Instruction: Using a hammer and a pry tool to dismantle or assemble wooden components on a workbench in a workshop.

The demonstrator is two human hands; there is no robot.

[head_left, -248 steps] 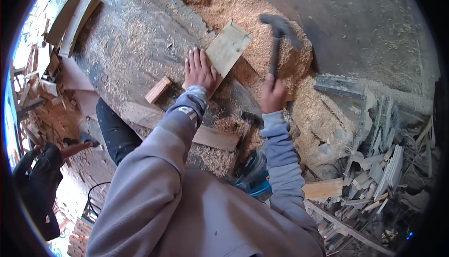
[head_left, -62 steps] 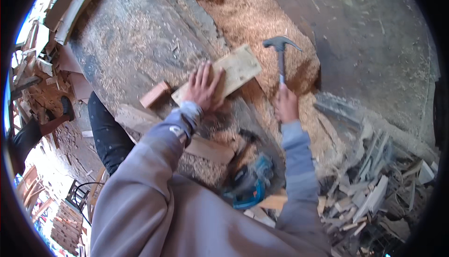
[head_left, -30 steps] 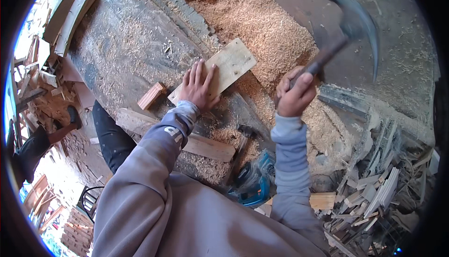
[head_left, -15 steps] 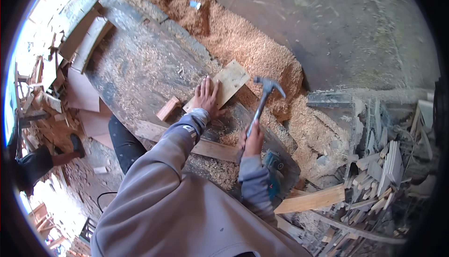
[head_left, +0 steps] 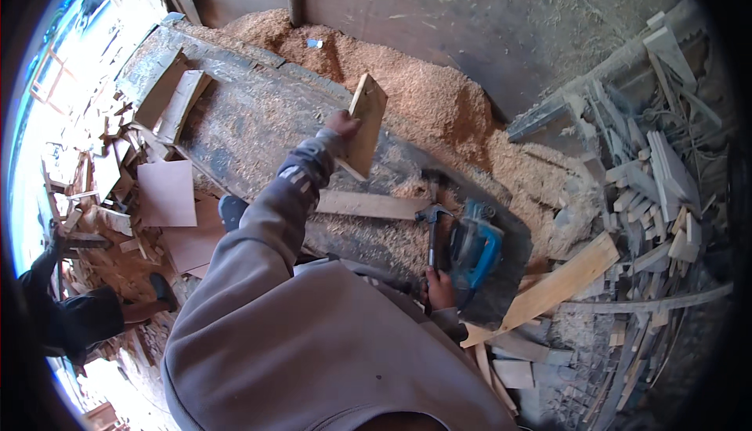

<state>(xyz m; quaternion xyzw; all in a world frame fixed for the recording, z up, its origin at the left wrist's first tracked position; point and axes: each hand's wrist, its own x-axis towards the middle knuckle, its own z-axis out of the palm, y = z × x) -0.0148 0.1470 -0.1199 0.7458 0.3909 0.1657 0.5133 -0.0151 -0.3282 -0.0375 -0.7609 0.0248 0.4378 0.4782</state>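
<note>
My left hand [head_left: 343, 124] is closed around the edge of a short, flat wooden board [head_left: 366, 135], which is tipped up on its side above the workbench. In my right hand [head_left: 439, 288] is the handle of a claw hammer [head_left: 433, 231]; its metal head lies at the end of a long wooden strip [head_left: 368, 204] on the bench. Just right of the hammer sits a blue power tool [head_left: 479, 252], which looks like an electric planer. Sawdust and shavings are strewn over the dark workbench [head_left: 235, 117].
Curved wooden pieces [head_left: 180, 106] rest on the bench's far left end. A sawdust heap [head_left: 439, 94] lines its far side. Scrap wood [head_left: 666, 196] is piled at right, near a leaning plank [head_left: 564, 282]. Another person [head_left: 90, 313] is at far left, by pinkish sheets [head_left: 167, 193].
My left hand has lifted the board off the bench and tipped it up on its side. My right hand has drawn the hammer lower and nearer to me, beside the blue tool.
</note>
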